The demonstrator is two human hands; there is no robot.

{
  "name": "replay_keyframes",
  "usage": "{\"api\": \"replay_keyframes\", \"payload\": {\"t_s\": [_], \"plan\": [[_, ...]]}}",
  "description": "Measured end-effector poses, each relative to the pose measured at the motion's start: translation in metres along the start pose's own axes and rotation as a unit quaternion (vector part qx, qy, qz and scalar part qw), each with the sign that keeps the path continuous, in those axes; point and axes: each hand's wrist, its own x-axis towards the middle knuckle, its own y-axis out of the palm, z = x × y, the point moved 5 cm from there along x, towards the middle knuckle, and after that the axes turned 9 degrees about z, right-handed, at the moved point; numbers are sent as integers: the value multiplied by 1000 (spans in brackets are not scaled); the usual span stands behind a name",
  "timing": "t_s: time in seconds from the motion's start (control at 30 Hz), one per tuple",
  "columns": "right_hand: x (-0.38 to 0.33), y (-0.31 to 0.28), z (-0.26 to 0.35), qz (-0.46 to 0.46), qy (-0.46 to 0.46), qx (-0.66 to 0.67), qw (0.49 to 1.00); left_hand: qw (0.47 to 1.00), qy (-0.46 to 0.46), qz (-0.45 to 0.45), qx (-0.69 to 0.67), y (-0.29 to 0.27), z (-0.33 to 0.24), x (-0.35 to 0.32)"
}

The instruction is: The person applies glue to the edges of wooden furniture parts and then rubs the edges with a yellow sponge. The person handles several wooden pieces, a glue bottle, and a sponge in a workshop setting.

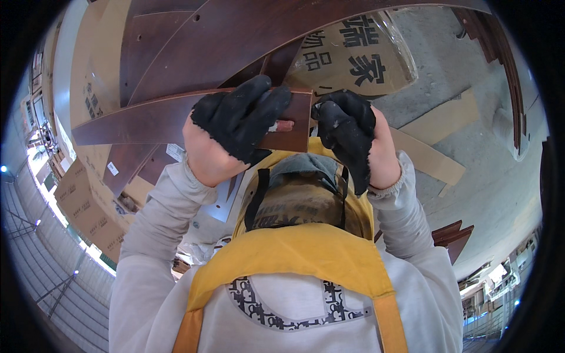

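Observation:
A dark reddish-brown wooden board (147, 120), narrowing toward its left tip, lies across in front of me. My left hand (241, 115), in a black fingertip-dipped glove, is closed over the board close to its square right end. Beside its fingers, against the board's face, is a short reddish stick (285, 126) with a whitish end; whether the fingers touch it is hidden. My right hand (347, 123), gloved alike, is closed right at the board's end edge. Its fingertips are pinched together, and what they hold, if anything, I cannot make out.
Larger dark brown curved panels (176, 59) lie beyond the board. A cardboard carton (359, 65) sits behind, with cardboard strips (429, 153) on the grey floor (435, 59). More brown boards (500, 53) stand at far right. Cartons (88, 197) are at left. I wear a yellow apron (294, 250).

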Motion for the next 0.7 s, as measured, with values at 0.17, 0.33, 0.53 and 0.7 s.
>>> {"api": "replay_keyframes", "payload": {"t_s": [0.17, 0.33, 0.53, 0.7], "plan": [[7, 4, -7, -14, -19, 75, 997, 1000, 9, 9, -12, -1, -1, 2], [12, 2, -25, -15, -97, 78, 992, 1000, 8, 21, -12, -6, -4, 9], [13, 3, -25, -6, -107, 69, 992, 999, -22, 28, -8, -4, -4, 4], [15, 3, -26, -29, -136, 30, 990, 999, -9, 26, 46, -1, -6, 3]]}}
